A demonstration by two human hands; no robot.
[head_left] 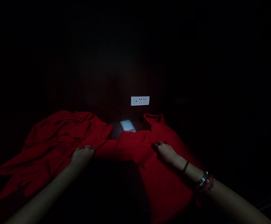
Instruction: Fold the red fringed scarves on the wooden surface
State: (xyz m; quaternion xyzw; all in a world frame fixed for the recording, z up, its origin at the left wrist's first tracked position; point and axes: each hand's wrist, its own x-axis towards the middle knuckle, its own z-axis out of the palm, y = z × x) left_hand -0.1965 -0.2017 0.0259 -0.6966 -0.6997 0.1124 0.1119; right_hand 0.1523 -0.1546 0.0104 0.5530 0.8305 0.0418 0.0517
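A rumpled red cloth garment (130,149) sprawls across a dark worktop (116,186), nothing smoothed or folded yet. The left hand (81,155) and right hand (166,152) each clench fingers on its middle, below a white wall socket plate (140,100).

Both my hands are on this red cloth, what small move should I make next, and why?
Probably draw your left hand and right hand slightly apart: the red cloth is bunched into a narrow, creased band between them, while both sides lie spread out.
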